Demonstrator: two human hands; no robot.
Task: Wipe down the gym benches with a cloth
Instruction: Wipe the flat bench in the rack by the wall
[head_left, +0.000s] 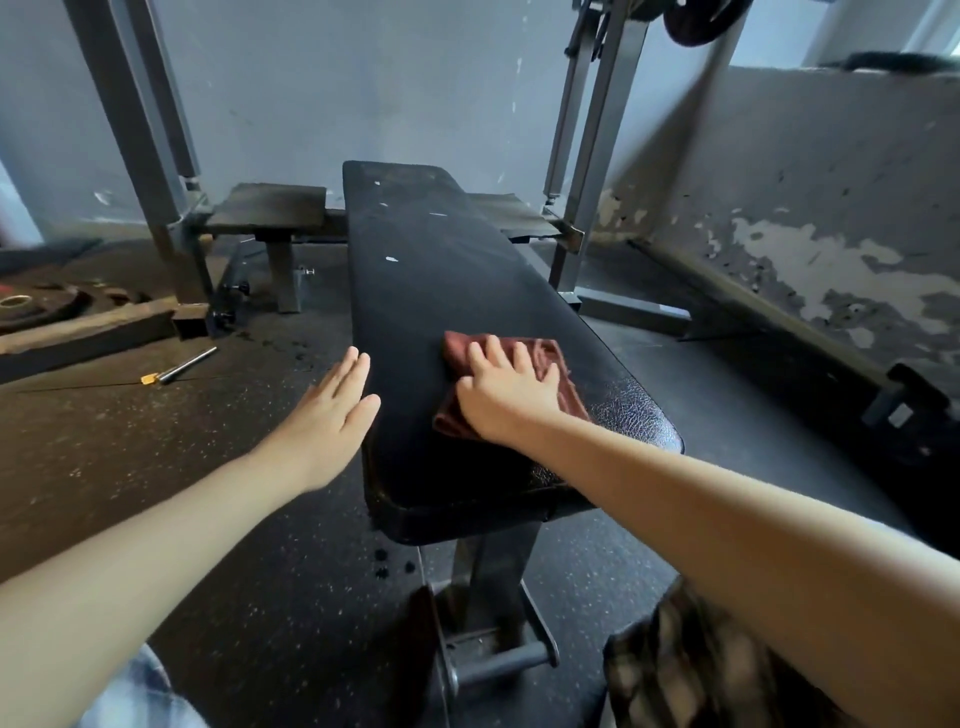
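The wiping step is under way on the black bench (441, 270), which runs away from the person toward a grey rack (150, 156) by the wall. The right hand (506, 389) lies spread on top of a reddish-brown cloth (543, 351), pressing it flat against the padded top rather than clutching it. The cloth is bunched under the palm and sits on the near third of the pad, toward its right side. The left hand (332, 410) holds nothing. Its fingers are straight and close together, palm down, right at the bench's left edge, though whether it touches the pad or hovers just beside it cannot be told. The pad near the cloth looks dark and shiny, while the far half shows dusty streaks and a few white specks (390, 258), so most of the surface seems unwiped as yet. The next move likely calls for pushing the cloth forward along the pad in long strokes with steady downward pressure. That means reaching to the far end by the rack and covering the left strip too, with extra rubbing at the specks. On the floor to the left lie a weight plate (41, 306) and a metal pin (182, 365) with a yellow tip, well apart from the bench.
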